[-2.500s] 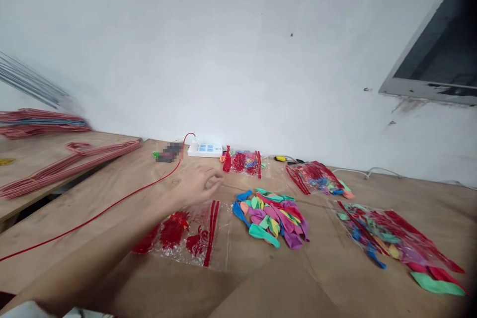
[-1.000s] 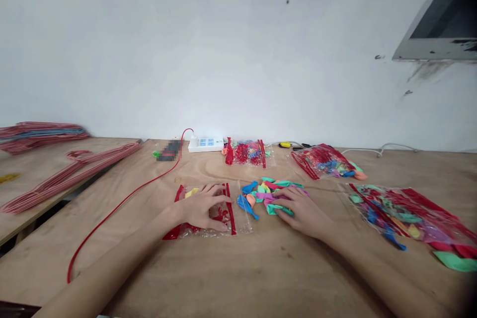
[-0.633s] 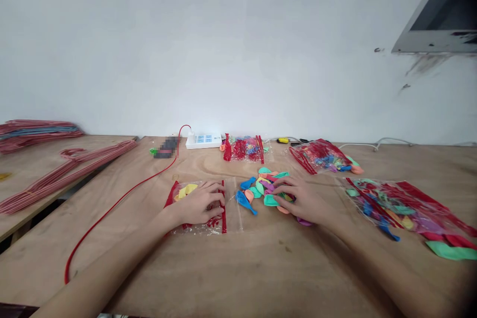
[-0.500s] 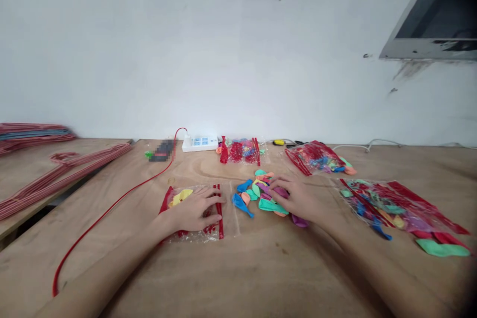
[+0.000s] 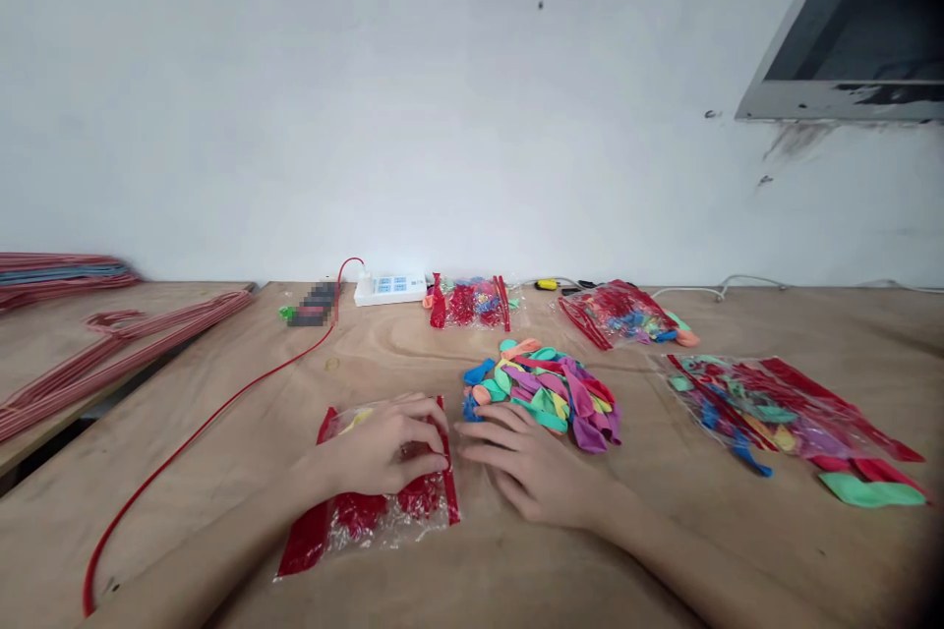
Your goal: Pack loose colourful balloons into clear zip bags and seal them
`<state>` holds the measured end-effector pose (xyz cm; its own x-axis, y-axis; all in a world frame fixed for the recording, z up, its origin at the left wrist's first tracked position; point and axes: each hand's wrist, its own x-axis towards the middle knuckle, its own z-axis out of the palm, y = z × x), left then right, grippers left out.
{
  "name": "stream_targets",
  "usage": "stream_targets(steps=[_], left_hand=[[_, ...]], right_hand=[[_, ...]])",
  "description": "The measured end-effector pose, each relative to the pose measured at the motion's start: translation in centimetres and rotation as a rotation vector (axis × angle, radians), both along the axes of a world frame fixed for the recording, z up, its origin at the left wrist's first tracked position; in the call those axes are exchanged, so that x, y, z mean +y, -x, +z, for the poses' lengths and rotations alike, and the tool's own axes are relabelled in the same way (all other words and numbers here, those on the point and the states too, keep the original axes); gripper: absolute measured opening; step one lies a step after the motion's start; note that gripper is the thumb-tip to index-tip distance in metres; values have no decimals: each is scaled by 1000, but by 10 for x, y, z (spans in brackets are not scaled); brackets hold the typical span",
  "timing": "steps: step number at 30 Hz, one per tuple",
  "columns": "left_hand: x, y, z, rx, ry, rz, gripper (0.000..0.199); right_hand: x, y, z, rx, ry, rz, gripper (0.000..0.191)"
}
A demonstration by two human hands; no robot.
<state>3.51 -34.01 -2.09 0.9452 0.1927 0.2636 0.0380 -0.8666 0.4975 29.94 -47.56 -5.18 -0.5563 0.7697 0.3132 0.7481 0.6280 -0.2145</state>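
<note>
- Lying palm-down with the left hand (image 5: 390,447) on the clear plastic bag with red bands (image 5: 361,516), on the near part of the brown wooden table (image 5: 501,580); bending the fingers over its red band, with a partly open grip, but not showing well enough to tell pinching from pressing.
- Spreading the right hand (image 5: 531,462) palm-down, fingers loosely apart and open, beside that bag's banded end and at the near edge of the loose pile of multicoloured balloons (image 5: 550,393).
- Holding crinkled red pieces and something yellow inside the bag under the left hand.
- Lying farther back by the wall: a small clear bag with red strips (image 5: 472,303), containing red and mixed-colour pieces.
- Sitting right of it: a tilted clear-and-red bag (image 5: 626,314), containing blue and other coloured pieces, with green and orange ones at its corner.
- Stretching out at far right: a large clear bag with red bands (image 5: 796,413), containing green, blue, yellow and purple pieces, with blue, red and green ones extending past its edges.
- Covering the first bag's middle with the left hand; blurring a dark item (image 5: 314,305) with pixelation; cutting off the pink hangers (image 5: 147,344) at the left edge.
</note>
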Motion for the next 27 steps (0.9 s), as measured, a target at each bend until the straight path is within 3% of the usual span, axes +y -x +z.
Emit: stream_targets(steps=[3,10,17,27], left_hand=[[-9,0,5,-76,69,-26,11],[-6,7,2,-220,108,36,13],[-20,1,5,-288,-46,-42,11],[-29,-1,16,-380,-146,-55,12]], right_hand=[[0,6,-1,52,3,50,30],[-7,14,-8,193,23,151,17],[-12,20,-7,85,114,168,58],[-12,19,1,94,182,166,65]])
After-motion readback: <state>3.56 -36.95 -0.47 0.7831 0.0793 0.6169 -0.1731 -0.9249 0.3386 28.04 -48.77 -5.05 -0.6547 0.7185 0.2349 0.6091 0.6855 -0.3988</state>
